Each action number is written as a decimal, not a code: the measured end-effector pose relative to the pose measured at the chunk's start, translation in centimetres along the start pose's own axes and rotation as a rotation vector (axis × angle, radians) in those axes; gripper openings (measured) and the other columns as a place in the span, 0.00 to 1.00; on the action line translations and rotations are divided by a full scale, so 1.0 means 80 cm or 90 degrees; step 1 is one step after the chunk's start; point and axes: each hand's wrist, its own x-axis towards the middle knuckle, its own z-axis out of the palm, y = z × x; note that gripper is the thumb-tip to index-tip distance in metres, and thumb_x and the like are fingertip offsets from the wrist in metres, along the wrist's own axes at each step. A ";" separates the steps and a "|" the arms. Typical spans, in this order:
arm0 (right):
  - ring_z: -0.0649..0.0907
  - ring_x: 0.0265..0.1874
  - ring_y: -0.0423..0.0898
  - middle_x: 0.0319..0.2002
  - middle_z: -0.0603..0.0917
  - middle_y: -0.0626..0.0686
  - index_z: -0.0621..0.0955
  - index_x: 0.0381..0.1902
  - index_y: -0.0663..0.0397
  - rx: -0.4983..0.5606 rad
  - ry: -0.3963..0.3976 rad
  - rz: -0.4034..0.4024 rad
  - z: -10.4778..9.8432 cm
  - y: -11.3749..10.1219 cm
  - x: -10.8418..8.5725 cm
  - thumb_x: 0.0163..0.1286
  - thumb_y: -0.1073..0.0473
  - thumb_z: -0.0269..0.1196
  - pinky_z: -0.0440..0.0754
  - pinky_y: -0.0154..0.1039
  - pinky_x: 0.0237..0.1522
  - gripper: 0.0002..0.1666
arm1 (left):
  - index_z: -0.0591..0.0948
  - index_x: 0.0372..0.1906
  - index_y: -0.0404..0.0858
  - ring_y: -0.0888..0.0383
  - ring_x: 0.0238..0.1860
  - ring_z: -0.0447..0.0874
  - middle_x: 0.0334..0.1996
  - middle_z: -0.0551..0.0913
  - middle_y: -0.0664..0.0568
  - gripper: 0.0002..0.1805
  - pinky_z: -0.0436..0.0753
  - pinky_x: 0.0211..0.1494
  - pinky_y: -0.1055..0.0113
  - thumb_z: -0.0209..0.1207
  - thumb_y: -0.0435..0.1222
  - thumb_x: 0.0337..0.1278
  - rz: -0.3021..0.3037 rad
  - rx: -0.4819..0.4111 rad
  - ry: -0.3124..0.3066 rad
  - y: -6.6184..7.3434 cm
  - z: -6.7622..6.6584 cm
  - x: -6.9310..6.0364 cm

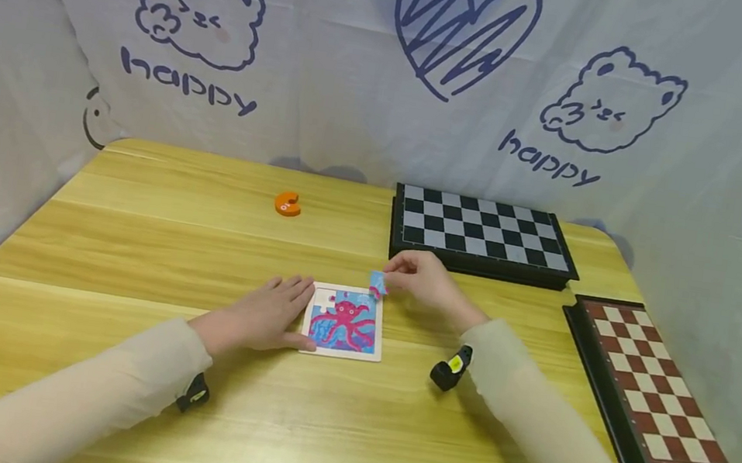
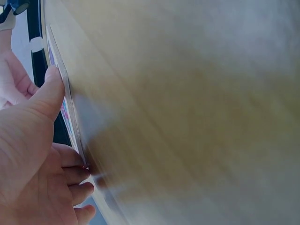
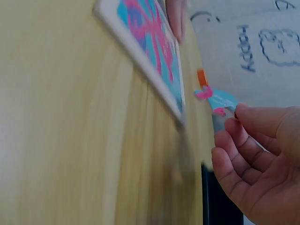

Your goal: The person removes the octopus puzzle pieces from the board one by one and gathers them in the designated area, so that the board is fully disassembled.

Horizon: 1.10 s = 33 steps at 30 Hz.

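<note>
A white-framed jigsaw puzzle (image 1: 344, 328) with a pink octopus on blue lies on the table, with a bare white gap at its upper left. My left hand (image 1: 269, 312) rests against the frame's left side, its fingers extended and its thumb on the lower left corner. Between thumb and fingertips my right hand (image 1: 424, 279) pinches a blue and pink puzzle piece (image 1: 376, 285) above the upper right corner of the frame. In the right wrist view the puzzle piece (image 3: 220, 99) is held up, apart from the board.
An orange C-shaped object (image 1: 288, 204) lies toward the back of the wooden table (image 1: 166, 236). Behind my right hand sits a black and white chessboard (image 1: 484, 231). A brown and white chessboard (image 1: 653, 386) lies at the right edge. Printed cloth (image 1: 339, 47) hangs behind.
</note>
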 end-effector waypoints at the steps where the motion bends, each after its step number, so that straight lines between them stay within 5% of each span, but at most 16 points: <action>1: 0.74 0.28 0.46 0.28 0.79 0.52 0.82 0.34 0.59 -0.006 0.007 0.009 -0.005 0.004 -0.001 0.62 0.61 0.63 0.73 0.34 0.29 0.06 | 0.54 0.67 0.22 0.38 0.68 0.47 0.67 0.52 0.32 0.49 0.50 0.66 0.46 0.52 0.58 0.57 0.000 0.000 0.001 0.000 0.000 0.000; 14: 0.75 0.24 0.44 0.27 0.80 0.52 0.82 0.33 0.61 -0.073 0.008 0.097 -0.036 0.041 -0.005 0.64 0.62 0.61 0.74 0.33 0.26 0.06 | 0.54 0.67 0.23 0.39 0.68 0.47 0.68 0.52 0.33 0.49 0.50 0.67 0.47 0.52 0.59 0.57 0.008 0.003 0.001 0.000 0.001 0.000; 33: 0.73 0.23 0.45 0.24 0.77 0.51 0.82 0.35 0.62 -0.118 -0.003 0.096 -0.036 0.039 -0.004 0.64 0.62 0.61 0.72 0.33 0.24 0.07 | 0.54 0.67 0.23 0.39 0.68 0.47 0.68 0.52 0.33 0.49 0.50 0.67 0.47 0.51 0.59 0.57 0.007 0.007 0.006 -0.002 0.004 0.001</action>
